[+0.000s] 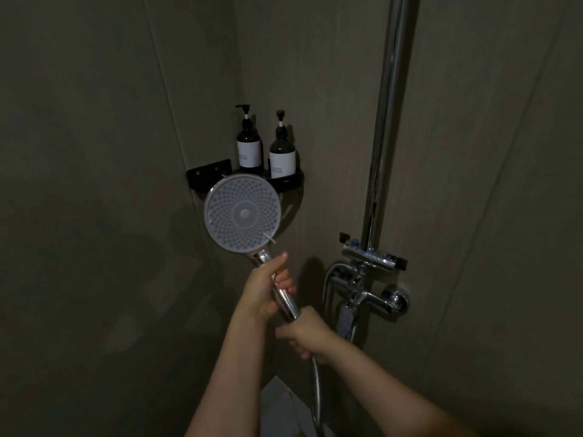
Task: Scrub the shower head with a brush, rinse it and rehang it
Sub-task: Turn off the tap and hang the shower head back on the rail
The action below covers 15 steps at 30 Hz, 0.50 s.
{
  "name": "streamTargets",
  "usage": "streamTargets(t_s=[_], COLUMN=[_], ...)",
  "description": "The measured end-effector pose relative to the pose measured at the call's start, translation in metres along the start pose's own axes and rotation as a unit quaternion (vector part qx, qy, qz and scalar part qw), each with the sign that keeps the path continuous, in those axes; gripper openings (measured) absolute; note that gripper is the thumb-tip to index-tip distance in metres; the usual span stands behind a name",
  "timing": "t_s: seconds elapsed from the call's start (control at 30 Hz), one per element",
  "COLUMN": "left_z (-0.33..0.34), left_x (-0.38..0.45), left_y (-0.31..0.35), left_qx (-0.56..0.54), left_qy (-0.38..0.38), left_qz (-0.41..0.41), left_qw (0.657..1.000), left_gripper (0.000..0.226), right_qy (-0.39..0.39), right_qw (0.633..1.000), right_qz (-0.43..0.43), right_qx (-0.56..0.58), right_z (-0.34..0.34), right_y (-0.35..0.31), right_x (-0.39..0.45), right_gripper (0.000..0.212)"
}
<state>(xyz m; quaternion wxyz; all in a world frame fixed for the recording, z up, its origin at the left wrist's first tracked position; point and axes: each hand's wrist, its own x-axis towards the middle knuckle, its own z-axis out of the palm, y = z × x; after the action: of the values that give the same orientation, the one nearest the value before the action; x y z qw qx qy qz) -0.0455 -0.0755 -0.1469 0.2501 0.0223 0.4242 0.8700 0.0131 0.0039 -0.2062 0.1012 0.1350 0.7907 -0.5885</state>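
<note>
While two dark pump bottles stand on a black corner shelf, the round, nubbed shower head faces the camera, left hand and right hand fingers curled round its chrome handle, beside the glossy mixer tap.

Chrome-handled shower head, grey dotted face
</note>
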Motion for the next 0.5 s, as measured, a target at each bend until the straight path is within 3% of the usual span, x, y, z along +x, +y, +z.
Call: streamTargets(t_s=[0.1,0.2,0.23,0.3,0.4,0.5], left_z=[-0.003,-0.013,-0.016,-0.020,-0.019,-0.010], left_x=[0.003,0.004,0.004,0.003,0.000,-0.004], left_y=[-0.014,-0.023,-0.024,-0.024,-0.025,-0.029], left_qx=[-0.029,-0.052,-0.050,-0.033,-0.011,-0.009], left_qy=[0.091,0.123,0.125,0.122,0.129,0.147], left_qz=[0.028,0.048,0.051,0.058,0.070,0.091], left_qw=[0.995,0.990,0.990,0.990,0.989,0.985], left_gripper=[0.039,0.041,0.042,0.041,0.040,0.041], right_qy=[-0.091,-0.111,-0.085,0.038,0.264,0.317], right_qw=[0.996,0.991,0.994,0.999,0.942,0.916], right_qz=[-0.009,-0.029,-0.022,0.020,0.072,0.098], right_qx=[-0.019,-0.067,-0.070,0.015,0.192,0.225], right_z=[-0.019,-0.045,-0.054,-0.075,-0.104,-0.114], right_y=[0.003,0.005,0.007,0.010,0.018,0.024], right_x=[0.000,0.005,0.008,0.018,0.033,0.044], right_gripper=[0.024,0.023,0.021,0.023,0.034,0.036])
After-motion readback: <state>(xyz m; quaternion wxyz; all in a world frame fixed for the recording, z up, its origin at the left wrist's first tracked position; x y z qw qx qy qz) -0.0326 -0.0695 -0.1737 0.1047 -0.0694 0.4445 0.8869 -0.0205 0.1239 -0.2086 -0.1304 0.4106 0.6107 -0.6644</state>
